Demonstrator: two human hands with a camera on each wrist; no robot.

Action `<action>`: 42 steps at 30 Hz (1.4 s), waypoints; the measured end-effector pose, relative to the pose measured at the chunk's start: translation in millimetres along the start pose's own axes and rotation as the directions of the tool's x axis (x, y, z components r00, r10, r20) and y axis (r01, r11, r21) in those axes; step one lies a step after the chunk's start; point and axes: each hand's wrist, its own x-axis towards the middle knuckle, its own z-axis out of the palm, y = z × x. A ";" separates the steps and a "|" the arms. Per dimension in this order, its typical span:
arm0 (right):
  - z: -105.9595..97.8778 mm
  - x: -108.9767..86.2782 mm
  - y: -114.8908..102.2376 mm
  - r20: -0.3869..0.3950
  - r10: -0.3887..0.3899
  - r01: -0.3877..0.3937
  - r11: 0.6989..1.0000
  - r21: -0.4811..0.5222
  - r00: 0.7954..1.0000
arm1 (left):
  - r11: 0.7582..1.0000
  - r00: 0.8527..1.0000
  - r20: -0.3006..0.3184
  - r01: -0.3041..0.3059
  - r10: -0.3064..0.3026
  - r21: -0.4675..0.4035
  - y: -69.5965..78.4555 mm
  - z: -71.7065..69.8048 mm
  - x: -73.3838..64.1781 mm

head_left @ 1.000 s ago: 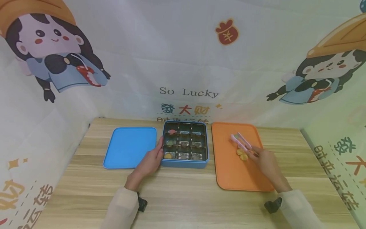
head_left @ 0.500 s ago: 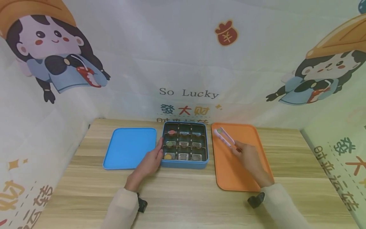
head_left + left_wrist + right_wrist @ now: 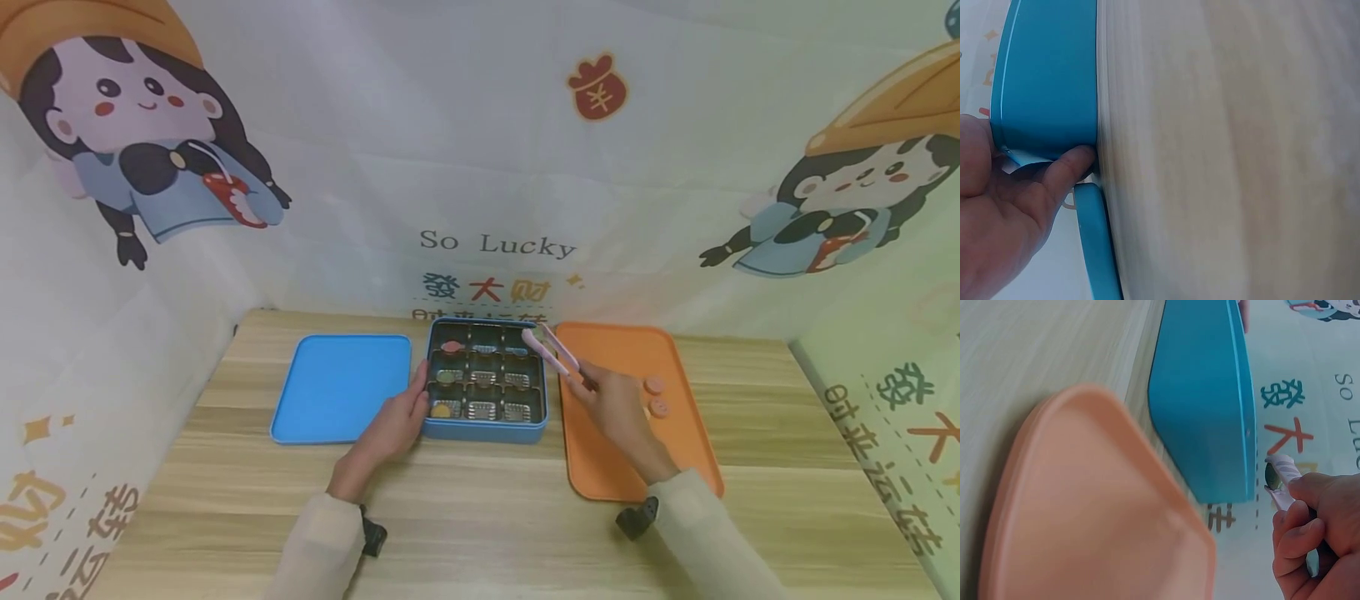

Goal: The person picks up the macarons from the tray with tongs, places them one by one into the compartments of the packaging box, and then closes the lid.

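Pink tweezers point(image 3: 545, 353) hold a round green piece point(image 3: 1272, 476) above rim height at the far right corner of my blue box point(image 3: 486, 431). My right hand point(image 3: 618, 408) pinches the tweezers; my left hand point(image 3: 396, 425), well apart from it, lies along the box's left wall, fingers resting there rather than wrapped round. As I judge it, the carry wants an even squeeze, firm enough to stop the piece slipping, not so hard that it springs out, with the tips clear of rim and dividers and lowered well into a compartment before easing off. Light pressure from my left should stop the box sliding on the bench point(image 3: 480, 517). Which compartment suits, I cannot tell; a second green piece point(image 3: 446, 377) sits mid-left, between red point(image 3: 452, 347) and yellow point(image 3: 441, 411). Pink pieces point(image 3: 658, 407) lie on the orange tray point(image 3: 600, 467). Behind, the backdrop reads "So Lucky" point(image 3: 497, 243) above 發大财 point(image 3: 487, 287), the next line partly hidden by the box; 时来运转 point(image 3: 885, 475) runs down the right side. I can read no brand on box or tray.
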 end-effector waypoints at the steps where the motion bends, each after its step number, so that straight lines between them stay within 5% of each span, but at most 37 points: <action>1: 1.2 1.5 -2.4 -0.006 -0.009 0.009 1.000 0.006 1.000 | 1.000 1.000 -0.004 0.000 0.000 0.000 0.2 -0.3 -0.1; 13: 21.8 8.9 -25.9 0.113 0.061 -0.066 0.997 0.045 0.992 | 1.000 1.000 -0.008 -0.017 0.017 -0.003 1.4 0.7 -0.9; 42: 27.8 10.3 -32.9 0.143 0.045 -0.055 0.996 0.067 0.989 | 1.000 1.000 -0.013 -0.018 0.018 0.000 -0.4 0.3 0.2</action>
